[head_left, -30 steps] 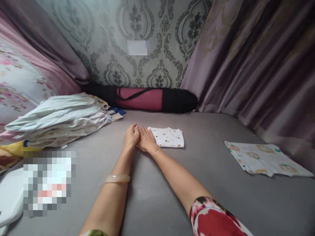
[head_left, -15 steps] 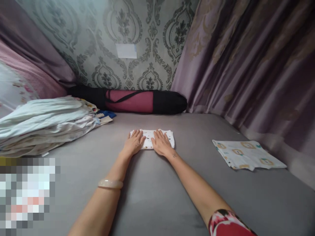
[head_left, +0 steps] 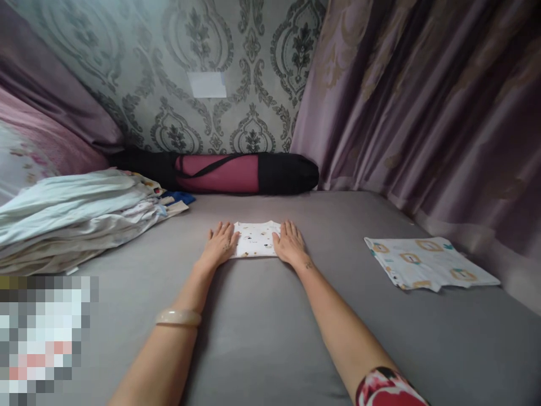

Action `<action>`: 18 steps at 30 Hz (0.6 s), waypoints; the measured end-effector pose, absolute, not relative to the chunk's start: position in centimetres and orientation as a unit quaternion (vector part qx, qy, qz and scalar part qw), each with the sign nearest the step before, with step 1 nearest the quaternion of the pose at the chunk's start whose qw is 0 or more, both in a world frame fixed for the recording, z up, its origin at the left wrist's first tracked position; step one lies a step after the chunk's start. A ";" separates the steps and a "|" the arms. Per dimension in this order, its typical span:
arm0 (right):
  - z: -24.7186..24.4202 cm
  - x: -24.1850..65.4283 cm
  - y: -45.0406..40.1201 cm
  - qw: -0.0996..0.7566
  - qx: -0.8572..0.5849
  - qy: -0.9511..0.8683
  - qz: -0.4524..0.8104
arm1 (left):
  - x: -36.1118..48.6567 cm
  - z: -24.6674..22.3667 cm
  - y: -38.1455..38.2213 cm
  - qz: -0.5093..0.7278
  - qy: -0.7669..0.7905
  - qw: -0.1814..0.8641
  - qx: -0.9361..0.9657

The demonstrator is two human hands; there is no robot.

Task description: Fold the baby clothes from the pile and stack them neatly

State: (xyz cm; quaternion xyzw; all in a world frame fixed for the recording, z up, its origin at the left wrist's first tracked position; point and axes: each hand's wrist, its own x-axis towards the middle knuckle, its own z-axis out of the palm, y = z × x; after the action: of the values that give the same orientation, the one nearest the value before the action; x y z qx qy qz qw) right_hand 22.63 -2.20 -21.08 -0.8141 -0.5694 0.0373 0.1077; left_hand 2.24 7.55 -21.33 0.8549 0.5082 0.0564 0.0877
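Observation:
A small folded white garment point(head_left: 255, 239) with little printed figures lies flat on the grey bed sheet point(head_left: 253, 327). My left hand point(head_left: 220, 242) rests palm down over its left edge, fingers stretched away from me. Over the right edge lies my right hand point(head_left: 291, 242), also flat with extended fingers. Neither hand grips the cloth. The middle of the garment shows between them; its side edges are partly covered by the hands.
At left sits a heap of pale clothes point(head_left: 84, 208). A black and maroon long bag point(head_left: 217, 173) lies along the patterned wall. To the right is another folded printed cloth point(head_left: 431, 262), near the purple curtain point(head_left: 380, 101). A blurred patch covers the lower left.
My hands have slid apart, the left one leftward and the right one rightward, from on top of the folded garment to its side edges. More of its print shows.

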 end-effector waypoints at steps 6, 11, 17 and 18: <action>-20.3 23.3 -1.5 0.111 -0.808 -0.579 -0.004 | 1.6 -22.1 9.0 0.137 0.496 0.096 0.852; -19.7 24.8 -1.2 0.104 -0.803 -0.586 -0.017 | 1.2 -22.0 9.6 0.148 0.507 0.069 0.846; -19.7 25.5 -0.9 0.102 -0.808 -0.580 -0.011 | 1.5 -21.4 9.4 0.134 0.576 0.085 0.802; -19.8 25.5 -0.9 0.104 -0.808 -0.579 -0.005 | 1.5 -21.3 9.4 0.141 0.583 0.097 0.794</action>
State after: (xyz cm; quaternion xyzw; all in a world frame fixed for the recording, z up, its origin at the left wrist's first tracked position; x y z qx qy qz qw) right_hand 25.54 -0.89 -19.77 -0.8084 -0.5793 -0.0050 0.1039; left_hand 1.51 9.43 -21.34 0.7940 0.5835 0.1405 0.0968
